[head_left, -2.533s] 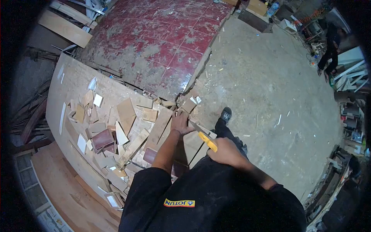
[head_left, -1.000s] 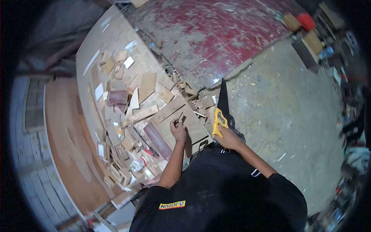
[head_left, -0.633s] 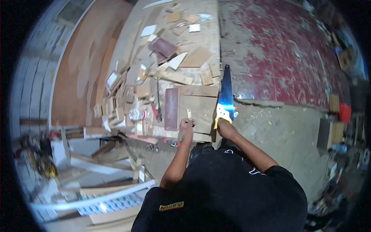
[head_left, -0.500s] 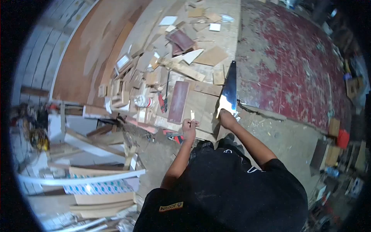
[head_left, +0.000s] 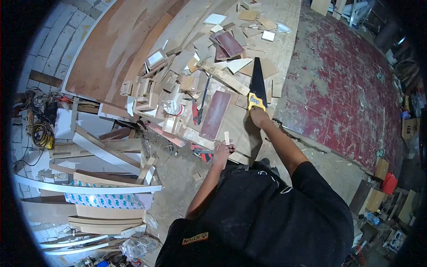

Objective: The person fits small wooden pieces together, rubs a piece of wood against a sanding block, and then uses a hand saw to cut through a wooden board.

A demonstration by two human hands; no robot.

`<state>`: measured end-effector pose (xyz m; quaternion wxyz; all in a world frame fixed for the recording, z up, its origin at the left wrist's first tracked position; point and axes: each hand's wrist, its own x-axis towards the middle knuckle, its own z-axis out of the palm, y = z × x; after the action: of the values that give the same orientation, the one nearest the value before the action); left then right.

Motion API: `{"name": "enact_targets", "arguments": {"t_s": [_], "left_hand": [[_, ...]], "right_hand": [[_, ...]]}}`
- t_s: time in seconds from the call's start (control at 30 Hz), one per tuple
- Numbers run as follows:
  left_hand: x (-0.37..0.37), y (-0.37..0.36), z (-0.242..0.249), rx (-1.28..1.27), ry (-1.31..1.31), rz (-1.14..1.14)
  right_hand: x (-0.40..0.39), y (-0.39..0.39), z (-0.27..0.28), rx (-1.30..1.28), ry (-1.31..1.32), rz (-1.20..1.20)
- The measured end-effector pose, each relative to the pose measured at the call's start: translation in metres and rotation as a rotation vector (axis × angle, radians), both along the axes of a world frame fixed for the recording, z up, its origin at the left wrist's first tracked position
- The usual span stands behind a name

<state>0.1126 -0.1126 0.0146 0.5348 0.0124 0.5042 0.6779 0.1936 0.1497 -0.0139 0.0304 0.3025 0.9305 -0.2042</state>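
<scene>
My right hand [head_left: 258, 116] is wrapped round the yellow handle of a handsaw [head_left: 258, 82]. Its dark blade points away from me over the wooden workbench [head_left: 242, 129]. At the bench's near edge, my left hand [head_left: 221, 154] is closed on a small pale wood strip [head_left: 227, 138] that sticks up past the fingers. Just beyond that hand lies a dark reddish-brown board [head_left: 216, 115]. Left of the board are a red-handled tool [head_left: 195, 113] and a white container with a red band [head_left: 174, 108].
Wood offcuts, including a reddish piece [head_left: 230, 43], lie scattered across the far side of the bench. A large brown panel [head_left: 104, 53] stretches along the left. Stacked boards [head_left: 106, 155] fill the lower left, and a worn red floor [head_left: 342, 93] spreads to the right.
My right hand has moved the saw forward, away from my body, and the blade has turned so its yellow handle shows. My left hand keeps the wood strip near the bench edge.
</scene>
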Motion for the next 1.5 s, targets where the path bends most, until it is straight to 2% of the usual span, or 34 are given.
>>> {"name": "enact_targets", "arguments": {"t_s": [0.07, 0.17, 0.23, 0.3, 0.33, 0.4, 0.43, 0.5, 0.53, 0.57, 0.63, 0.7, 0.77, 0.8, 0.83, 0.9, 0.93, 1.0, 1.03, 1.1, 1.13, 1.17, 1.2, 1.23, 1.3, 1.4, 1.5], "left_hand": [[-0.005, 0.004, 0.002, -0.023, 0.028, -0.001], [-0.021, 0.005, -0.017, -0.119, 0.01, -0.009], [-0.031, -0.001, -0.033, -0.161, 0.116, -0.059], [-0.046, -0.01, -0.05, -0.194, 0.02, -0.115], [-0.049, -0.014, -0.056, -0.24, 0.029, -0.148], [-0.05, -0.014, -0.059, -0.286, 0.035, -0.197], [-0.049, -0.016, -0.059, -0.333, 0.021, -0.227], [-0.04, -0.016, -0.054, -0.384, 0.003, -0.272], [-0.032, -0.013, -0.046, -0.43, 0.0, -0.296], [-0.025, -0.009, -0.039, -0.476, -0.003, -0.317], [-0.015, -0.006, -0.04, -0.493, -0.075, -0.309], [-0.009, -0.006, -0.046, -0.51, -0.141, -0.293], [-0.004, -0.011, -0.06, -0.489, -0.153, -0.371], [0.01, -0.007, -0.038, -0.468, 0.183, -0.512], [0.014, -0.006, -0.041, -0.47, 0.188, -0.509], [0.017, -0.003, -0.05, -0.434, -0.123, -0.327], [0.019, -0.006, -0.061, -0.432, -0.118, -0.326], [0.023, -0.013, -0.075, -0.288, 0.148, -0.425], [0.021, -0.014, -0.08, -0.286, 0.153, -0.424], [0.015, -0.018, -0.089, -0.156, 0.364, -0.69], [0.011, -0.025, -0.118, -0.154, 0.367, -0.69], [0.006, -0.036, -0.163, 0.124, 0.404, -0.667], [0.004, -0.041, -0.187, 0.402, 0.436, -0.636], [0.015, -0.036, -0.153, 0.402, 0.436, -0.635], [0.037, -0.005, -0.073, -0.33, -0.226, -0.108], [0.04, -0.005, -0.066, -0.341, -0.248, -0.056], [0.034, -0.008, -0.065, -0.285, -0.309, -0.104]], "right_hand": [[0.009, -0.011, 0.009, 0.009, -0.001, 0.007], [0.036, -0.026, 0.03, 0.034, 0.511, -0.176], [0.069, -0.03, 0.017, 0.057, 0.44, -0.274], [0.103, -0.037, -0.016, -0.14, 0.501, -0.699], [0.121, -0.041, -0.025, -0.144, 0.496, -0.716], [0.153, -0.049, -0.038, -0.385, 0.36, -0.757], [0.16, -0.055, -0.047, -0.384, 0.358, -0.773], [0.174, -0.069, -0.063, -0.454, 0.361, -0.642], [0.175, -0.075, -0.063, -0.343, 0.372, -0.542], [0.172, -0.078, -0.064, -0.341, 0.37, -0.552], [0.162, -0.084, -0.058, -0.567, 0.387, -0.597], [0.153, -0.086, -0.052, -0.593, 0.428, -0.575], [0.145, -0.085, -0.053, -0.619, 0.473, -0.544], [0.141, -0.086, -0.059, -0.681, 0.498, -0.524], [0.137, -0.087, -0.058, -0.744, 0.523, -0.502], [0.135, -0.086, -0.057, -0.711, 0.511, -0.496], [0.134, -0.086, -0.06, -0.682, 0.497, -0.508], [0.134, -0.085, -0.064, -0.65, 0.487, -0.517], [0.134, -0.085, -0.066, -0.637, 0.47, -0.516], [0.135, -0.087, -0.072, -0.623, 0.456, -0.516], [0.136, -0.089, -0.077, -0.566, 0.496, -0.509], [0.137, -0.09, -0.077, -0.508, 0.534, -0.502], [0.137, -0.091, -0.075, -0.507, 0.534, -0.501], [0.137, -0.091, -0.074, -0.463, 0.495, -0.497], [0.141, -0.092, -0.072, -0.421, 0.456, -0.495], [0.149, -0.09, -0.058, -0.479, 0.431, -0.473], [0.155, -0.091, -0.051, -0.51, 0.438, -0.465]]}}
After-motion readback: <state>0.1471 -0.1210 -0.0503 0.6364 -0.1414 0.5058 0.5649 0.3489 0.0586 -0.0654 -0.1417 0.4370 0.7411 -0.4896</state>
